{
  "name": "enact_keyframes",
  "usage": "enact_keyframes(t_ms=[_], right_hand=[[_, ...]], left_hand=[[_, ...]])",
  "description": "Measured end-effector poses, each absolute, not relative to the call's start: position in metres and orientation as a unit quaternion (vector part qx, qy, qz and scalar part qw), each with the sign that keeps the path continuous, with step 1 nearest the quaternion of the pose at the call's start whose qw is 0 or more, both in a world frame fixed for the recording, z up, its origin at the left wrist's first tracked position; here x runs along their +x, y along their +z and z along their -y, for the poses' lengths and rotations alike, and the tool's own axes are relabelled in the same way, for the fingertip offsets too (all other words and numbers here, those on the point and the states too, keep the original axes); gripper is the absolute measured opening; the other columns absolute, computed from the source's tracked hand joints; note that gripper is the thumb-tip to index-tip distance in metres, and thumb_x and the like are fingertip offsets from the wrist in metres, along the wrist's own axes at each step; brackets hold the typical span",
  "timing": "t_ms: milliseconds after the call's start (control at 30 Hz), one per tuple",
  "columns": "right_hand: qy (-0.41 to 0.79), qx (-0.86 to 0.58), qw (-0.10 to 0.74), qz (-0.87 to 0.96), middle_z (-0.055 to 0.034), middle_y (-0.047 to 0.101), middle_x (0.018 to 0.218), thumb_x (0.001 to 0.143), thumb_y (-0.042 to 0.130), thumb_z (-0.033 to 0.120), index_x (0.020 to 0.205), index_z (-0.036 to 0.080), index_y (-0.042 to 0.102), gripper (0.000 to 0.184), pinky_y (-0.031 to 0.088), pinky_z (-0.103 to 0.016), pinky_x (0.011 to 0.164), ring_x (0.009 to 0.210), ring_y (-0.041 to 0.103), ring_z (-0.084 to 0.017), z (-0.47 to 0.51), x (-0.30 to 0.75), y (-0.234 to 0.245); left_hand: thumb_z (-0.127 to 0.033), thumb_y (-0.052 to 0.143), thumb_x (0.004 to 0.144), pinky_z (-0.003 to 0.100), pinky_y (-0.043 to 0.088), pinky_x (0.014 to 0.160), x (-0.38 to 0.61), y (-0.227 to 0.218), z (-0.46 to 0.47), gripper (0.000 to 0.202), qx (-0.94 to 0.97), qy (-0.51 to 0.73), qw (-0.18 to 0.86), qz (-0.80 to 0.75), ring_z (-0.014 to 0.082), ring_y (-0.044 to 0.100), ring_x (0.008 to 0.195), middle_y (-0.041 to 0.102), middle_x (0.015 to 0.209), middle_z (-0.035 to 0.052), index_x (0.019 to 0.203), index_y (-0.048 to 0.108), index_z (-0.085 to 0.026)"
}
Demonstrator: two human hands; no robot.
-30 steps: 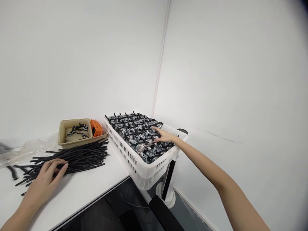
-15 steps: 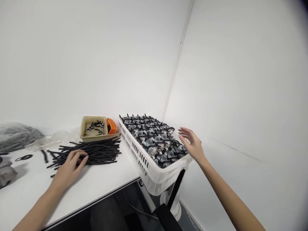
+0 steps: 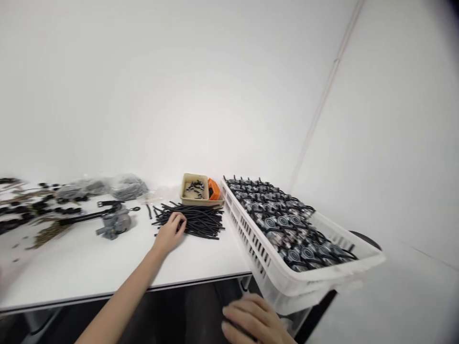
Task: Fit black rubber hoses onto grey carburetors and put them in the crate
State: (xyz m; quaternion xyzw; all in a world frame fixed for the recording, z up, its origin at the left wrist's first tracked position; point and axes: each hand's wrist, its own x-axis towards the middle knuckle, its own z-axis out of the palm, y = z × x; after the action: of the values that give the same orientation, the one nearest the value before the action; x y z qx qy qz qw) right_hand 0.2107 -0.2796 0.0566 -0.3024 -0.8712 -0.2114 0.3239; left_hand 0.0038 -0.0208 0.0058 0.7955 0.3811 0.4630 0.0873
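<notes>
My left hand [image 3: 169, 233] rests on the near edge of a pile of short black tubes [image 3: 195, 221] on the white table [image 3: 107, 267], fingers curled loosely over several of them. My right hand [image 3: 256, 319] is low in front of me, below the table edge and just under the near corner of a white slotted crate [image 3: 287, 277]; its fingers lie together, bent downward, and nothing shows in them. The crate is full of grey metal parts with black tubes [image 3: 283, 220].
A beige tray [image 3: 195, 190] of small parts and an orange item [image 3: 214, 189] stand behind the tubes. A grey metal part [image 3: 114, 222] lies to the left, with clear bags [image 3: 125, 186] and scattered dark pieces [image 3: 25, 210] beyond. White walls meet in a corner on the right.
My right hand left the crate and dropped below the table edge. The view swung left, showing more of the table. My left hand stayed on the tubes.
</notes>
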Motion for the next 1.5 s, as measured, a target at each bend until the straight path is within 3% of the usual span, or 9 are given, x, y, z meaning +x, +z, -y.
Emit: enact_keyframes(t_ms=[133,233,400,567,733,867,933,1100,1500], right_hand=[[-0.13,-0.343,0.424,0.828,-0.0091,0.067,0.099,0.081,0.047,0.006,0.115,0.021,0.053,0.038,0.053,-0.034,0.08,0.092,0.063,-0.019,0.202,0.168,0.058],[-0.059,-0.366,0.488,0.79,-0.0098,0.064,0.101,0.083,0.046,0.01,0.108,0.02,0.056,0.029,0.049,-0.037,0.087,0.097,0.059,-0.021,0.132,0.144,0.061],[0.041,-0.402,0.565,0.719,-0.0066,0.064,0.085,0.088,0.044,0.022,0.094,0.017,0.059,0.017,0.049,-0.026,0.065,0.073,0.061,-0.016,0.038,0.13,0.042],[0.03,-0.433,0.539,0.722,0.0013,0.052,0.057,0.088,0.045,0.029,0.065,0.019,0.049,0.026,0.036,-0.023,0.051,0.051,0.047,-0.012,0.007,0.131,-0.002],[0.08,-0.445,0.524,0.722,0.0044,0.045,0.051,0.09,0.043,0.033,0.064,0.02,0.046,0.029,0.031,-0.022,0.047,0.046,0.043,-0.011,0.009,0.13,-0.009],[0.038,-0.456,0.584,0.671,-0.0004,0.054,0.066,0.091,0.04,0.032,0.074,0.019,0.049,0.022,0.038,-0.023,0.056,0.059,0.051,-0.014,0.023,0.134,0.008],[-0.004,-0.448,0.558,0.698,-0.0035,0.058,0.077,0.09,0.042,0.027,0.083,0.019,0.053,0.015,0.041,-0.025,0.063,0.07,0.054,-0.016,0.035,0.137,0.012],[-0.081,-0.426,0.364,0.824,-0.0044,0.061,0.085,0.083,0.051,0.02,0.083,0.021,0.059,0.008,0.039,-0.03,0.074,0.082,0.053,-0.019,0.065,0.141,0.001],[-0.058,-0.467,0.297,0.831,-0.0028,0.059,0.094,0.077,0.056,0.019,0.09,0.021,0.058,0.013,0.037,-0.03,0.079,0.09,0.049,-0.018,0.067,0.139,-0.009]], left_hand=[[-0.029,0.039,0.088,0.028,0.047,0.065,0.003,0.005,0.018,0.016,0.769,0.486,0.084,-0.406,0.0115,0.058,0.065,0.054,0.103,0.0031,0.091,0.054,-0.023],[-0.029,0.039,0.088,0.027,0.047,0.067,0.002,0.005,0.017,0.016,0.759,0.5,0.088,-0.407,0.0128,0.058,0.07,0.054,0.101,0.0042,0.093,0.053,-0.023],[-0.032,0.037,0.089,0.026,0.043,0.065,0.002,0.006,0.016,0.018,0.755,0.502,0.096,-0.41,0.0141,0.056,0.071,0.056,0.091,0.0039,0.089,0.052,-0.021],[-0.031,0.038,0.088,0.024,0.035,0.058,0.004,-0.002,0.008,0.021,0.753,0.482,0.081,-0.441,0.013,0.049,0.06,0.053,0.065,-0.0017,0.071,0.046,-0.021],[-0.032,0.041,0.086,0.023,0.029,0.054,0.003,-0.004,0.006,0.023,0.743,0.468,0.084,-0.471,0.0114,0.045,0.053,0.05,0.057,-0.0039,0.066,0.044,-0.021],[-0.034,0.04,0.086,0.023,0.029,0.053,0.002,-0.002,0.006,0.025,0.726,0.478,0.081,-0.488,0.0112,0.044,0.052,0.048,0.056,-0.0043,0.066,0.044,-0.021],[-0.036,0.04,0.086,0.023,0.029,0.054,0.001,-0.002,0.006,0.026,0.717,0.484,0.073,-0.496,0.0114,0.045,0.053,0.047,0.056,-0.0044,0.065,0.043,-0.021],[-0.039,0.037,0.088,0.023,0.031,0.056,-0.001,-0.001,0.008,0.028,0.681,0.508,0.071,-0.523,0.0124,0.047,0.054,0.047,0.057,-0.0043,0.068,0.044,-0.022],[-0.039,0.039,0.087,0.023,0.032,0.055,-0.002,0.004,0.012,0.027,0.689,0.505,0.076,-0.514,0.0121,0.048,0.054,0.049,0.057,-0.0045,0.068,0.045,-0.022]])
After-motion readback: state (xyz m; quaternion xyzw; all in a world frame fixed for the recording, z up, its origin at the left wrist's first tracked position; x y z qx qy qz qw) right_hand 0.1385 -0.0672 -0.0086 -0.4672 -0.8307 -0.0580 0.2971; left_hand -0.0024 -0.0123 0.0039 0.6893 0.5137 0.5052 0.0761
